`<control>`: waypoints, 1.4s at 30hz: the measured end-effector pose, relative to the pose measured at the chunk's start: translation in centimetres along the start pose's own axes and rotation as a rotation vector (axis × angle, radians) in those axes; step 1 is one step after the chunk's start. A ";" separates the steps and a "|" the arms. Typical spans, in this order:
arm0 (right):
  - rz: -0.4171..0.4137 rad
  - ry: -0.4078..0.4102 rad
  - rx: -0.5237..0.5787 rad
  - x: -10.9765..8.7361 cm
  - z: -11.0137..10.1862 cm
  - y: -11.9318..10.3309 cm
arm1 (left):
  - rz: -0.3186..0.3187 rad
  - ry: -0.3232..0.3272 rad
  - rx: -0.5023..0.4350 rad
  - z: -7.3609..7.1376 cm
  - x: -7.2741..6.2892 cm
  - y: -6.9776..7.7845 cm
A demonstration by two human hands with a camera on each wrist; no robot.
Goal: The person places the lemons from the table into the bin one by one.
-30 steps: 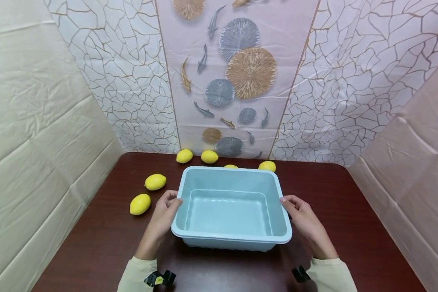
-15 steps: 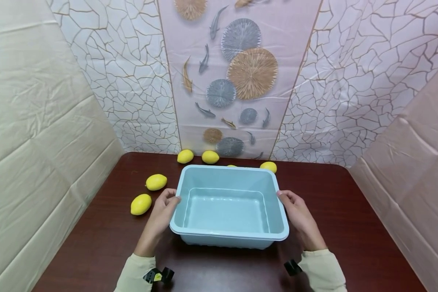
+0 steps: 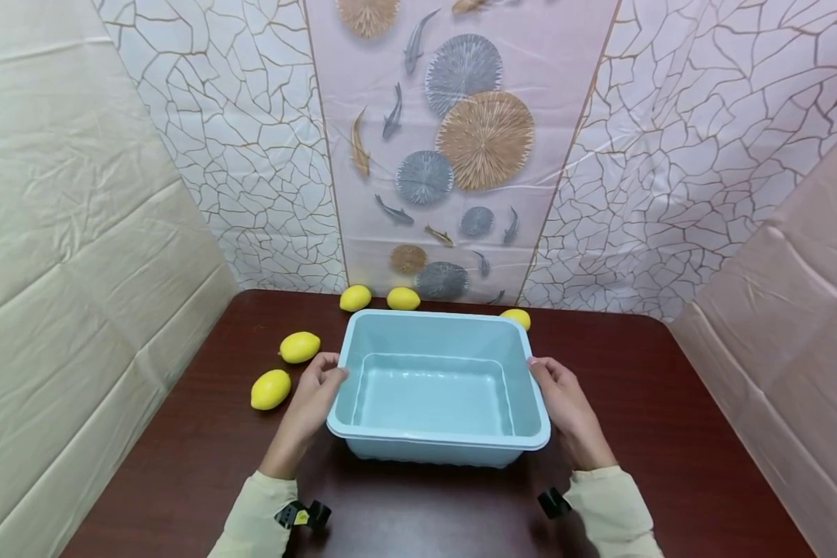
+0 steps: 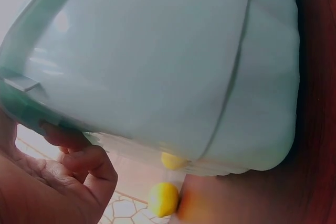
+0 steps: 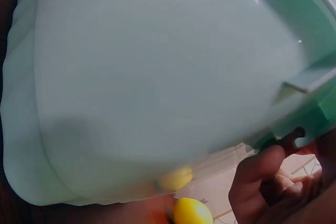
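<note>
A light blue rectangular plastic basin (image 3: 432, 399) is held level between both hands, close over the dark table, with nothing inside it. On its left side, my left hand (image 3: 314, 397) pinches the rim, thumb on top and fingers curled beneath. The right hand (image 3: 566, 399) grips the opposite rim in the same way. In the left wrist view, curled fingers (image 4: 86, 163) show under the rim beside the basin's smooth wall (image 4: 142, 66). Curled fingers (image 5: 257, 174) also appear under the rim in the right wrist view.
Two lemons, one nearer (image 3: 270, 389) and one farther (image 3: 300, 347), lie left of the basin. Another lemon (image 3: 356, 297) and its neighbour (image 3: 403, 298) sit at the back edge; one more lemon (image 3: 516, 318) is partly behind the basin. Cloth walls enclose the table (image 3: 669, 434).
Both hands and the basin have shifted slightly left and away from the body. A lemon that peeked over the basin's far rim is now hidden behind it.
</note>
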State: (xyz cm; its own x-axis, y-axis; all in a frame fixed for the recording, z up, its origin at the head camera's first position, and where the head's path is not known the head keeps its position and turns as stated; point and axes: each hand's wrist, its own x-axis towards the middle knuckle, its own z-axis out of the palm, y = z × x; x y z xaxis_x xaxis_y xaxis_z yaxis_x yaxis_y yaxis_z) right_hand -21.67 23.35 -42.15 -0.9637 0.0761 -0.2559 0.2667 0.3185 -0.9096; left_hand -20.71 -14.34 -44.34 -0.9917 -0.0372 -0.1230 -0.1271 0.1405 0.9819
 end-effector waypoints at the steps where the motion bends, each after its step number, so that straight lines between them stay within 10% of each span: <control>1: -0.005 0.004 -0.001 0.1 0.0 0.0 | 0.003 -0.003 -0.001 0.0 0.1 0.0; 21: -0.020 -0.058 0.279 1.0 0.1 1.5 | 0.073 -0.039 0.112 -0.9 0.5 0.1; 42: 0.010 -0.068 0.445 1.2 0.5 1.7 | 0.352 0.206 0.545 -6.0 2.5 -0.4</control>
State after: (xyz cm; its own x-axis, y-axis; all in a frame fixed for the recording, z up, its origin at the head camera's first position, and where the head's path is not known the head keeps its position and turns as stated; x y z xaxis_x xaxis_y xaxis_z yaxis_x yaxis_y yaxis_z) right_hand -22.39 23.49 -44.22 -0.9620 0.0101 -0.2729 0.2698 -0.1202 -0.9554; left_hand -22.99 -20.47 -44.19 -0.9586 -0.0783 0.2737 0.1574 0.6554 0.7387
